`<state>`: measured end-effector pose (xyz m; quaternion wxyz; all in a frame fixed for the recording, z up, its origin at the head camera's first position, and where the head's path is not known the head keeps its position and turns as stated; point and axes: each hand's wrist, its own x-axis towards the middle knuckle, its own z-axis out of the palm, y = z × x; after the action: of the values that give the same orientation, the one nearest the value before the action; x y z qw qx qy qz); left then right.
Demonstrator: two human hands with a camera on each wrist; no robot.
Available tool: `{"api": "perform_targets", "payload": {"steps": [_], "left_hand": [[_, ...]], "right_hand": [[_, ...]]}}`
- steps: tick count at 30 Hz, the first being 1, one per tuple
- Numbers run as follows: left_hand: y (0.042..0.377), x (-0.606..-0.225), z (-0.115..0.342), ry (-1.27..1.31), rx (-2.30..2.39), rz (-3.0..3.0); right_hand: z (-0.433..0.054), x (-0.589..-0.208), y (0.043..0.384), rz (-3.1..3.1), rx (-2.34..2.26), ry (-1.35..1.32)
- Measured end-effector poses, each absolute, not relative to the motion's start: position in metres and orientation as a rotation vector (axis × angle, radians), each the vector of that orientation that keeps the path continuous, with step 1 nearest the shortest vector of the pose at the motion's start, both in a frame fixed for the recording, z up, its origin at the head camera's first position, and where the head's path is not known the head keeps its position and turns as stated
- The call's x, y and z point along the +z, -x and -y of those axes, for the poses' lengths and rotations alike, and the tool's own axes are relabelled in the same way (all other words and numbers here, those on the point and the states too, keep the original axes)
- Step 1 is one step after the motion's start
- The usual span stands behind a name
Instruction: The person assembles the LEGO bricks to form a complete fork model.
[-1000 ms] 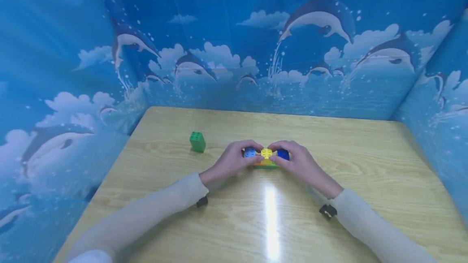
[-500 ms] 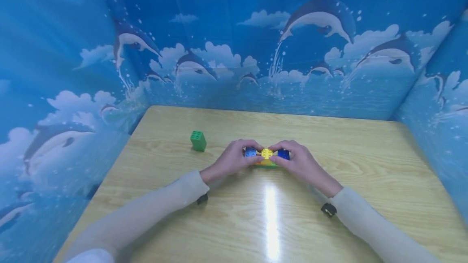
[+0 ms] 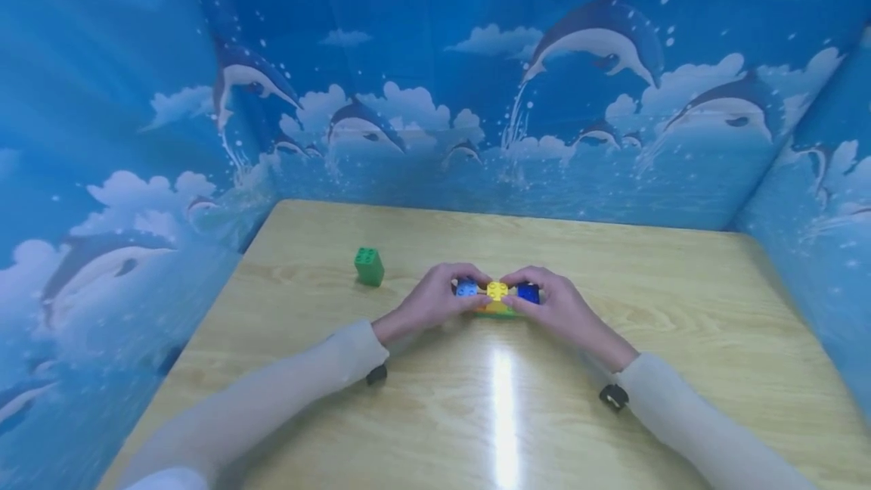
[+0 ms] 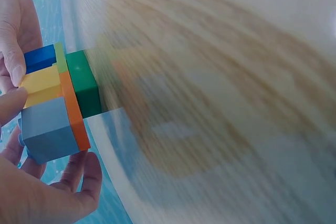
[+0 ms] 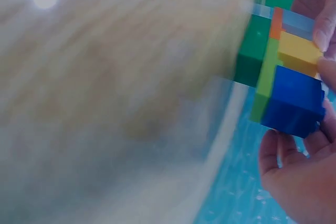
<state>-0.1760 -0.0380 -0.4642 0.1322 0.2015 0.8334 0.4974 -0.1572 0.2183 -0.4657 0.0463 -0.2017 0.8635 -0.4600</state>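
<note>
A small structure of toy building blocks stands on the table before me. Its yellow block (image 3: 497,291) sits between a light blue block (image 3: 466,289) and a dark blue block (image 3: 528,293). My left hand (image 3: 435,297) curves round the light blue block, thumb and forefinger pinching the yellow one. From the other side, my right hand (image 3: 563,307) arches over the dark blue block and pinches the yellow block too. Beneath, the left wrist view shows an orange block (image 4: 74,111), a lime green block (image 4: 61,59) and a dark green block (image 4: 84,83) at the base.
A tall green block (image 3: 369,267) stands apart, left of the hands. The wooden table (image 3: 680,286) has a bright glare streak near its front. Blue dolphin-printed curtains (image 3: 422,59) enclose the table at the back and sides.
Both hands keep nearly the same place and grip on the blocks. The head view shifts only slightly.
</note>
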Motion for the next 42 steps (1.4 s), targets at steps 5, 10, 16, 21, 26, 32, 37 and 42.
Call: {"api": "perform_targets", "payload": {"steps": [5,10,16,21,26,32,37,42], "left_hand": [[0.172,-0.47,0.039,-0.586,1.469,-2.42],[0.172,-0.466,0.038,-0.589,1.459,-2.435],[0.173,-0.464,0.038,-0.597,1.454,-2.441],[0.168,-0.47,0.042,-0.594,1.4,-2.545],[0.157,-0.472,0.056,-0.577,1.386,-2.643],[0.145,-0.474,0.074,-0.453,1.471,-2.639],[0.134,-0.471,0.088,-0.302,1.532,-2.615],[0.123,-0.469,0.107,-0.23,1.574,-2.586]], "right_hand": [[-0.218,-0.472,0.157,-2.651,-1.394,0.644],[-0.22,-0.47,0.157,-2.675,-1.385,0.635],[-0.22,-0.467,0.161,-2.685,-1.374,0.671],[-0.22,-0.466,0.164,-2.693,-1.358,0.672],[-0.221,-0.467,0.164,-2.701,-1.346,0.684],[-0.223,-0.467,0.164,-2.705,-1.333,0.708],[-0.223,-0.464,0.165,-2.711,-1.33,0.706],[-0.225,-0.465,0.167,-2.704,-1.339,0.702]]}}
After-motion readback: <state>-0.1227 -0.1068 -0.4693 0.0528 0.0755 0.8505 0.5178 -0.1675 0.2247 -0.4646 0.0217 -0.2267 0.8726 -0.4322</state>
